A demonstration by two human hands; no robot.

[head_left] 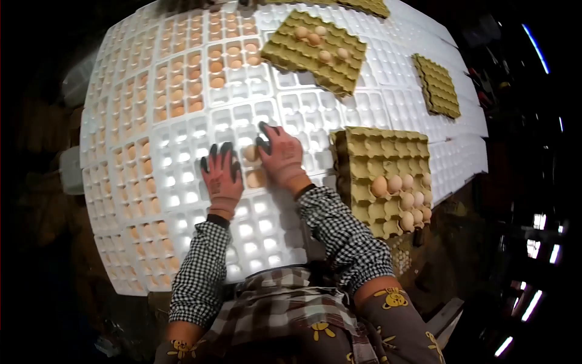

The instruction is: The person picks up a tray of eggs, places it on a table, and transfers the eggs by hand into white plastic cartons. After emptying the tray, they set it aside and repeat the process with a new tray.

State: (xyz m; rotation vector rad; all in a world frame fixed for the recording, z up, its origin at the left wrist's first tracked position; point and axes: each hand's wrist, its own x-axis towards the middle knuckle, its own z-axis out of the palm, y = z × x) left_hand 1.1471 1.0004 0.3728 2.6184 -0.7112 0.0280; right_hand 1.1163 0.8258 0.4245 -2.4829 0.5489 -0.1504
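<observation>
Light-brown oval eggs point(256, 178), smooth-looking, sat one above the other in white, shiny, cupped trays point(251, 264) at the centre of the frame. More filled cups at upper left; paler, pinkish ones lay on an olive-yellow ridged tray stack point(357, 209) at right. The pink-gloved left hand point(222, 181) lay open and empty, fingers pointing up. The pink-gloved right hand point(284, 156), half open, curved just beside the upper egg.

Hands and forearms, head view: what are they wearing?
The left hand and right hand wear pink gloves with dark fingertips and dark print on the backs. Checked black-and-white oversleeves cover the forearms, dark at the wrists. Grey sleeves with yellow bears show above.
</observation>
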